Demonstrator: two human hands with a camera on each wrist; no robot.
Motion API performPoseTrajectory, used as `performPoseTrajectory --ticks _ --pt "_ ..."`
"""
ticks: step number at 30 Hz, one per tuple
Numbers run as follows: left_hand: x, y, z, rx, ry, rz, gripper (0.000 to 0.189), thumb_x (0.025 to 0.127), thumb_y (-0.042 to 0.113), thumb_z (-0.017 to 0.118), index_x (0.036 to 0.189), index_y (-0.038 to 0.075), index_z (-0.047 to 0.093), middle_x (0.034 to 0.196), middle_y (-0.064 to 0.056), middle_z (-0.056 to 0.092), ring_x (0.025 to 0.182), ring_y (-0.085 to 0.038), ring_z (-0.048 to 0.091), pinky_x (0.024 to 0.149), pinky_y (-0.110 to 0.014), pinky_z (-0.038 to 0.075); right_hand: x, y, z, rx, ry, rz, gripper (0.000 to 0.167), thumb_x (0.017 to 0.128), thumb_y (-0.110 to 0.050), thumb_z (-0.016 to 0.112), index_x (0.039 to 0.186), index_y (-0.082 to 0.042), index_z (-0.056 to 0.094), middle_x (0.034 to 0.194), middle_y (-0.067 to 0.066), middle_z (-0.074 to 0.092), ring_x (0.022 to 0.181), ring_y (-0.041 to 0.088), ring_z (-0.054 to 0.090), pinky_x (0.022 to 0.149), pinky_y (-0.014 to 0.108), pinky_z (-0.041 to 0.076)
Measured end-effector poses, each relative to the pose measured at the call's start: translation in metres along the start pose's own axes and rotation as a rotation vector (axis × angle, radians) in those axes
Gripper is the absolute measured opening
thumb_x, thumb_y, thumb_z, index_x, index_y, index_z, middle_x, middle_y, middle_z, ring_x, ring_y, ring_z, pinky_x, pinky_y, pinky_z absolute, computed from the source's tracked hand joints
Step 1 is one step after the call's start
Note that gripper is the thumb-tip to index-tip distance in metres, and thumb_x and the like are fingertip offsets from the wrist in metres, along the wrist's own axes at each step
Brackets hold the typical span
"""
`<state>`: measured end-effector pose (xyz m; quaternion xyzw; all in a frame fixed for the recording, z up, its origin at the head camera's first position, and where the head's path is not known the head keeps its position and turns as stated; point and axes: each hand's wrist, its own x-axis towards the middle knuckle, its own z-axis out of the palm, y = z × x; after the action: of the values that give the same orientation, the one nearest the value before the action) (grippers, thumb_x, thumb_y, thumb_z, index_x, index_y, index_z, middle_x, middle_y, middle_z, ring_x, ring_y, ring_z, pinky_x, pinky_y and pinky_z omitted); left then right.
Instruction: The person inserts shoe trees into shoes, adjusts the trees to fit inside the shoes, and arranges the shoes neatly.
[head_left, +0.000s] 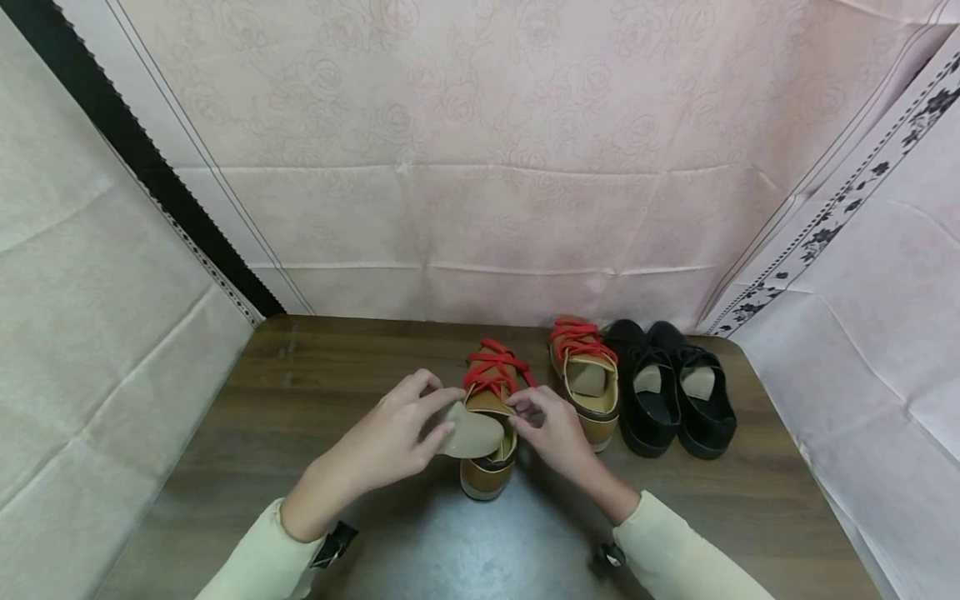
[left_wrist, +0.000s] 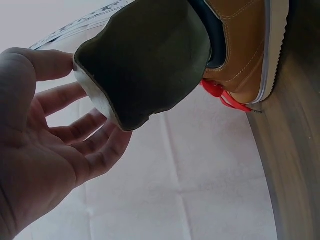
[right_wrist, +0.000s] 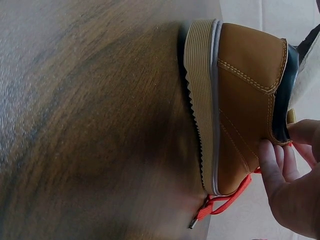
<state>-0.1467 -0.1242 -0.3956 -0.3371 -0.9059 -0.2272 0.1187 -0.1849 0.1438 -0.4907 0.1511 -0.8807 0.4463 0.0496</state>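
A second tan leather shoe with red laces [head_left: 584, 379] stands right of centre in the head view, its beige insole showing. Just beside it, further right, sit 2 black lace-up shoes [head_left: 671, 387], side by side. All rest on a dark brown wood-grain table [head_left: 300, 375]. Pale pink rose-patterned cloth [head_left: 480, 150] fills the upper frame.

Both forearms reach forward, left hand [head_left: 390, 437] fingers extended, right hand [head_left: 552, 432] fingers curled.
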Motion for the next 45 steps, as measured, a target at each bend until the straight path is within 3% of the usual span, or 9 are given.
performPoseTrajectory --ticks 18,26,35,45 --pt "0.004 0.002 0.016 -0.052 -0.041 0.025 0.04 0.094 0.026 0.078 0.13 0.011 0.07 0.111 -0.002 0.058 0.091 -0.01 0.055 0.075 -0.026 0.053 0.0 0.0 -0.001 -0.01 0.003 -0.018 0.022 0.089 -0.009 0.082 0.106 -0.021 0.075 0.096 -0.004 0.066 0.087 0.009 0.065 0.077 0.025 0.058" --pt "0.006 0.0 0.022 -0.123 -0.061 0.022 0.043 0.092 0.029 0.08 0.13 0.012 0.07 0.111 0.0 0.057 0.089 -0.01 0.056 0.072 -0.022 0.052 0.0 -0.001 -0.001 -0.025 0.005 -0.016 0.022 0.089 -0.009 0.082 0.106 -0.021 0.075 0.096 -0.004 0.066 0.087 0.009 0.065 0.077 0.025 0.058" --pt "0.008 0.001 0.029 -0.097 -0.035 0.034 0.042 0.092 0.03 0.08 0.13 0.013 0.071 0.109 0.0 0.058 0.087 -0.008 0.055 0.072 -0.022 0.052 0.0 0.0 -0.001 -0.006 0.006 -0.019 0.023 0.089 -0.009 0.081 0.106 -0.023 0.075 0.097 -0.005 0.066 0.087 0.008 0.066 0.078 0.026 0.059" --pt "0.009 0.002 0.033 -0.088 -0.071 -0.014 0.045 0.094 0.034 0.077 0.132 0.013 0.07 0.113 -0.002 0.06 0.096 -0.013 0.056 0.077 -0.028 0.054 0.0 0.001 0.001 0.006 0.011 -0.019 0.022 0.089 -0.01 0.081 0.106 -0.023 0.075 0.096 -0.004 0.066 0.086 0.008 0.065 0.078 0.027 0.059"
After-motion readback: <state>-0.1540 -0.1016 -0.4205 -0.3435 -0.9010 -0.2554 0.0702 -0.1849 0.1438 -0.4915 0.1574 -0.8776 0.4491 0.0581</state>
